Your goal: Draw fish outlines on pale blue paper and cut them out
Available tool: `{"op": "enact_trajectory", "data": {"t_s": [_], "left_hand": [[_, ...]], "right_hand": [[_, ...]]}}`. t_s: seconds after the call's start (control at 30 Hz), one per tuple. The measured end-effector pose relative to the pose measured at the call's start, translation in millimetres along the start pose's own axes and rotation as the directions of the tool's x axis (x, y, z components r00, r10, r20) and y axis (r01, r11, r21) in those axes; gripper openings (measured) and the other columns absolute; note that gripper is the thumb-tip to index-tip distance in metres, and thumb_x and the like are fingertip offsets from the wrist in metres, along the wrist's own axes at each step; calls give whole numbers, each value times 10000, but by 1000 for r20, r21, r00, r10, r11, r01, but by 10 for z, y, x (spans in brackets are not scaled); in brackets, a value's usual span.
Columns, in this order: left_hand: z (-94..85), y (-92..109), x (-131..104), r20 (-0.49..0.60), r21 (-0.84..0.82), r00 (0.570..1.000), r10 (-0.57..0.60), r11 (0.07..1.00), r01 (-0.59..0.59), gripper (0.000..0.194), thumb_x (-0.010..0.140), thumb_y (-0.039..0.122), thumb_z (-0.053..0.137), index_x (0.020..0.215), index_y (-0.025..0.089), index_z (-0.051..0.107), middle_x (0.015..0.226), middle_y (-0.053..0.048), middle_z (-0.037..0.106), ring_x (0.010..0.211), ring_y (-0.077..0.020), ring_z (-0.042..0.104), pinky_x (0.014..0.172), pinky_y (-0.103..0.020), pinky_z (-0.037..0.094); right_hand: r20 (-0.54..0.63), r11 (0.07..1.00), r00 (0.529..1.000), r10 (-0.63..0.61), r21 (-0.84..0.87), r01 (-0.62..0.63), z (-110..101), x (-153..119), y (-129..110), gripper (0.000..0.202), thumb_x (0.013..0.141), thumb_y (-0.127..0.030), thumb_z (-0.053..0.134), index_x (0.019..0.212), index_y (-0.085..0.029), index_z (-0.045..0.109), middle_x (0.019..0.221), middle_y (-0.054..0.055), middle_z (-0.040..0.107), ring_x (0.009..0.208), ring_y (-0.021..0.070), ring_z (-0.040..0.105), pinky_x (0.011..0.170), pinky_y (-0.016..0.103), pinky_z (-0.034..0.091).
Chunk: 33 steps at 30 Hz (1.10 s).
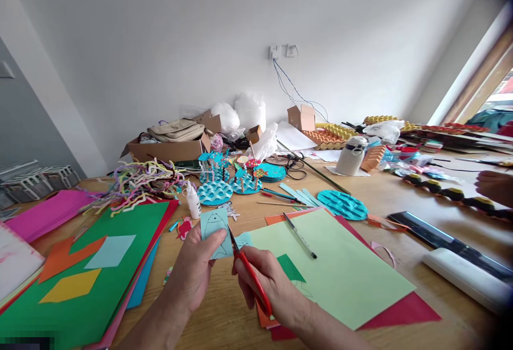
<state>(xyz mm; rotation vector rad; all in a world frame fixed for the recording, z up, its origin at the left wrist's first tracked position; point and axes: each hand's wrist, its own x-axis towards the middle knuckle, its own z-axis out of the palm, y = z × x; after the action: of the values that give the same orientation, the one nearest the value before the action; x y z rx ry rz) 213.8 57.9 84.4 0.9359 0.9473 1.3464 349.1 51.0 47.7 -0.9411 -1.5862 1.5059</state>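
My left hand (196,267) pinches a small light blue piece of paper (214,222) between thumb and fingers; a fish is drawn on it in dark line. In my right hand (266,272) are red-handled scissors (255,280), their blades at the paper's right edge. Another light blue scrap (243,240) lies just behind the scissors. Under and beside my right hand is a large pale green sheet (340,270), with a pen (300,235) and a dark green scrap (290,268) on it.
Left, a green sheet stack (132,232) bears coloured scraps. Behind stand a glue bottle (193,200), pipe cleaners (140,179) and blue egg-carton crafts (215,193). A white case (465,275) lies right. Another person's hand (495,187) shows at the right edge.
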Motion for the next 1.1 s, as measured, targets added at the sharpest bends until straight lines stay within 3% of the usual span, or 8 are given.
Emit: {"op": "enact_trajectory", "data": {"t_s": [0.77,1.1], "left_hand": [[-2,57,7,-37,16,999,-37,999,37,255,553,298,742,727,163,613,650,7,609,581,-113,505,568,-212,421],[-59,105,29,56,65,997,-62,996,58,226,582,308,725,724,157,634,646,-9,619,606,-132,529,586,-231,439]], "right_hand": [[7,999,1000,5,-36,-4,-45,3,65,371,831,-491,487,640,-178,431,427,-86,379,349,43,379,342,136,306],[-1,992,1000,1,-123,-1,-41,-7,-26,324,846,-396,449,605,-183,406,438,-85,325,390,45,307,377,161,255]]}}
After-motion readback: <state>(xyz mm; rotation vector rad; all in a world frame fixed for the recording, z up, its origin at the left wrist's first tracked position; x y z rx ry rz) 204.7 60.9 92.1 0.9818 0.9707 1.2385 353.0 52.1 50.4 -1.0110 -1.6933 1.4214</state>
